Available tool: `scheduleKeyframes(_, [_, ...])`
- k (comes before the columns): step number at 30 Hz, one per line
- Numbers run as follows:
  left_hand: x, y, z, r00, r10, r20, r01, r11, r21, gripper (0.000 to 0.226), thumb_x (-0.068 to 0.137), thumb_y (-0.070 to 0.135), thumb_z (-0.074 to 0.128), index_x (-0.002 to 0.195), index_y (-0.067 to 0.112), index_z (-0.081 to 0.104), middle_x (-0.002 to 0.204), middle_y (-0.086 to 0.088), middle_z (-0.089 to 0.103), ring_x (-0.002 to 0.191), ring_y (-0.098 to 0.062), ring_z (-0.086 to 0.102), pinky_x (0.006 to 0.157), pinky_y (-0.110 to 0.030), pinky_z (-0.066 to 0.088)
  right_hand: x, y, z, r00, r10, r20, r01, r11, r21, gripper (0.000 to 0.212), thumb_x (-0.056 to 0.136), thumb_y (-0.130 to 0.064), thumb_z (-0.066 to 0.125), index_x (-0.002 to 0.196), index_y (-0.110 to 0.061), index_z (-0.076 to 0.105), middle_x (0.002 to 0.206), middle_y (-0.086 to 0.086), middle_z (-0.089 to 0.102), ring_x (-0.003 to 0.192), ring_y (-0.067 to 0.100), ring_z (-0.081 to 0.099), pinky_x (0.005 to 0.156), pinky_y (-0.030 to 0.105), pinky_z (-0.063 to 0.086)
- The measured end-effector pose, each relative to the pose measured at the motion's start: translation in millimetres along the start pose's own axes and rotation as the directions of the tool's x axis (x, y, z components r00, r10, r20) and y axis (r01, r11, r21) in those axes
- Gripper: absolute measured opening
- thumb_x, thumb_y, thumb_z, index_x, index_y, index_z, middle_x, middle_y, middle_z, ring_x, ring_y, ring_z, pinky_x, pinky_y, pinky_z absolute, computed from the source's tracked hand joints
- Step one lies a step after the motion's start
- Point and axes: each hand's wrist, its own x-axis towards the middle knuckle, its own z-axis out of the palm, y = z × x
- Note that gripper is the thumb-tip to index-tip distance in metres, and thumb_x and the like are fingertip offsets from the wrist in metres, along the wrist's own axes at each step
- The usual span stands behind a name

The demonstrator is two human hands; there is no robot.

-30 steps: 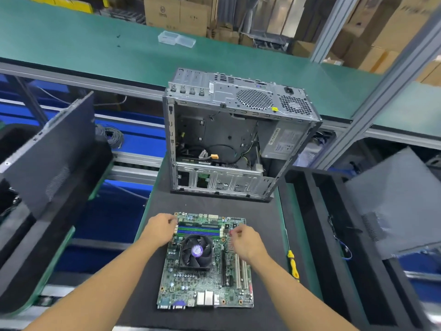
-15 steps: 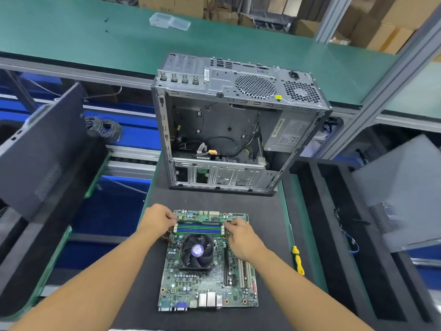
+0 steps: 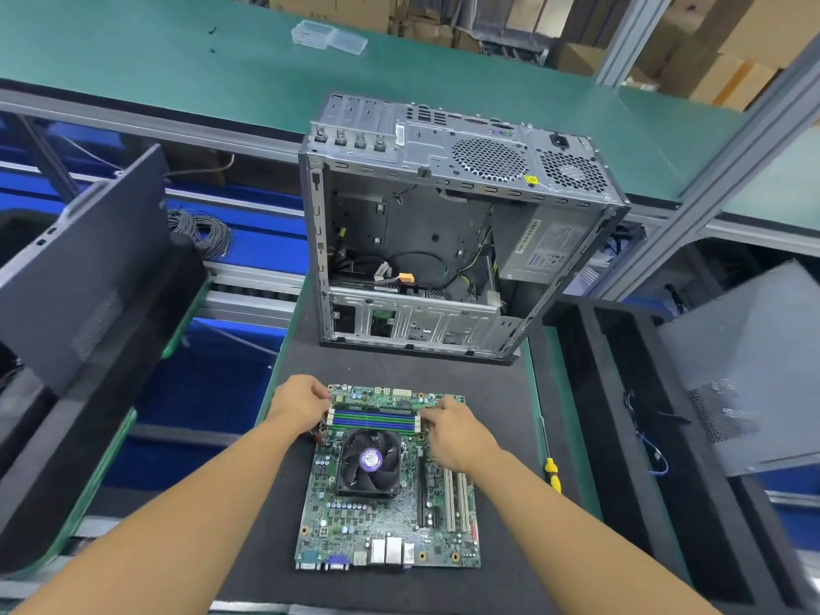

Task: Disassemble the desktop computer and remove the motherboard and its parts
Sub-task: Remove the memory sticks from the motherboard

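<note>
Your L hand (image 3: pixel 301 403) and R hand (image 3: pixel 457 430), fingers curled, touch opposite ends of the RAM (image 3: pixel 375 421) on the mobo (image 3: pixel 377 521); grip unclear.

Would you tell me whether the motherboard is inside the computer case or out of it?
Out: the motherboard lies flat on the black mat, in front of the open case.

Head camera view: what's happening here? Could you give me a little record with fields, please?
Motherboard: lies flat on the black mat, out of the case
Left hand: fingertips at the left end of the memory slots; grip hidden
Right hand: fingertips at the right end; grip hidden
Cooler fan: mounted on the motherboard
Computer case: open, behind the motherboard, cables inside
Screwdriver: right of the motherboard, untouched
</note>
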Motion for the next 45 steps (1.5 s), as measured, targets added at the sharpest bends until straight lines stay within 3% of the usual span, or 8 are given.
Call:
scheduleKeyframes(5, [-2, 12, -8, 0.952, 0.283, 0.118, -0.302, 0.932, 0.2, 0.017, 0.094, 0.016, 0.061, 0.098, 0.028, 0.072, 0.093, 0.011, 0.066, 0.083, -0.005, 0.061, 0.075, -0.019, 0.045, 9, -10, -10, 0.985, -0.004, -0.174, 0.021, 0.995, 0.096, 0.03, 0.103, -0.022, 0.046, 0.129, -0.016, 0.06, 0.12, 0.005, 0.056, 0.108, 0.026, 0.057, 0.092, 0.038, 0.049])
scheduleKeyframes(10, [-3, 17, -10, 0.914, 0.371, 0.163, -0.405, 0.834, 0.373, 0.011, 0.092, 0.017, 0.067, 0.09, 0.026, 0.073, 0.095, 0.009, 0.069, 0.083, -0.008, 0.064, 0.073, -0.021, 0.051, 20, -16, -15, 0.988, 0.012, -0.156, 0.007, 0.993, 0.117, 0.019, 0.1, -0.026, 0.054, 0.114, -0.017, 0.064, 0.115, 0.004, 0.06, 0.106, 0.025, 0.058, 0.086, 0.038, 0.051])
scheduleKeyframes(14, [-1, 14, -7, 0.9, 0.391, 0.191, -0.436, 0.807, 0.398, 0.013, 0.092, 0.014, 0.065, 0.09, 0.024, 0.074, 0.094, 0.007, 0.07, 0.083, -0.008, 0.064, 0.076, -0.022, 0.053, 26, -21, -12, 0.98, -0.022, -0.199, 0.037, 0.997, 0.073, 0.017, 0.099, -0.029, 0.057, 0.108, -0.021, 0.067, 0.112, 0.003, 0.054, 0.107, 0.024, 0.056, 0.08, 0.036, 0.047])
scheduleKeyframes(18, [3, 7, -5, 0.898, 0.405, 0.17, -0.439, 0.841, 0.316, 0.007, 0.086, 0.023, 0.075, 0.091, 0.026, 0.07, 0.092, 0.01, 0.063, 0.078, -0.001, 0.059, 0.074, -0.019, 0.05, 35, -32, -11, 0.978, -0.084, -0.192, 0.101, 0.992, 0.077, 0.017, 0.097, -0.032, 0.06, 0.108, -0.022, 0.067, 0.11, 0.001, 0.057, 0.108, 0.024, 0.056, 0.086, 0.038, 0.05])
scheduleKeyframes(24, [8, -13, -9, 0.894, 0.351, 0.278, -0.429, 0.851, 0.303, 0.038, 0.076, 0.033, 0.084, 0.108, 0.028, 0.065, 0.095, 0.016, 0.049, 0.081, -0.001, 0.054, 0.077, -0.019, 0.045, 47, -52, -7, 0.968, -0.163, -0.19, 0.172, 0.985, 0.029, 0.014, 0.095, -0.031, 0.063, 0.102, -0.021, 0.069, 0.108, 0.0, 0.063, 0.106, 0.024, 0.058, 0.089, 0.041, 0.05])
scheduleKeyframes(30, [8, -14, -9, 0.897, 0.323, 0.301, -0.42, 0.835, 0.357, 0.053, 0.076, 0.022, 0.085, 0.124, 0.022, 0.064, 0.091, 0.008, 0.06, 0.082, -0.008, 0.062, 0.083, -0.026, 0.052, 54, -53, -10, 0.95, -0.236, -0.205, 0.219, 0.971, -0.1, 0.013, 0.096, -0.028, 0.061, 0.099, -0.02, 0.07, 0.107, 0.0, 0.065, 0.102, 0.024, 0.06, 0.086, 0.039, 0.05])
scheduleKeyframes(35, [5, -10, -9, 0.876, 0.35, 0.331, -0.471, 0.771, 0.429, 0.054, 0.082, 0.027, 0.079, 0.132, 0.022, 0.061, 0.096, 0.005, 0.063, 0.087, -0.009, 0.061, 0.085, -0.025, 0.051, 54, -57, -9, 0.951, -0.243, -0.193, 0.219, 0.966, -0.138, 0.017, 0.098, -0.026, 0.057, 0.102, -0.018, 0.071, 0.108, 0.002, 0.065, 0.102, 0.025, 0.06, 0.086, 0.04, 0.05])
scheduleKeyframes(45, [0, -17, -11, 0.9, 0.327, 0.288, -0.412, 0.854, 0.319, 0.061, 0.078, 0.026, 0.082, 0.135, 0.025, 0.059, 0.086, 0.011, 0.063, 0.082, -0.007, 0.063, 0.083, -0.023, 0.052, 46, -55, -16, 0.932, -0.277, -0.232, 0.247, 0.957, -0.15, 0.017, 0.1, -0.023, 0.054, 0.102, -0.018, 0.07, 0.106, -0.002, 0.063, 0.101, 0.023, 0.059, 0.085, 0.038, 0.05])
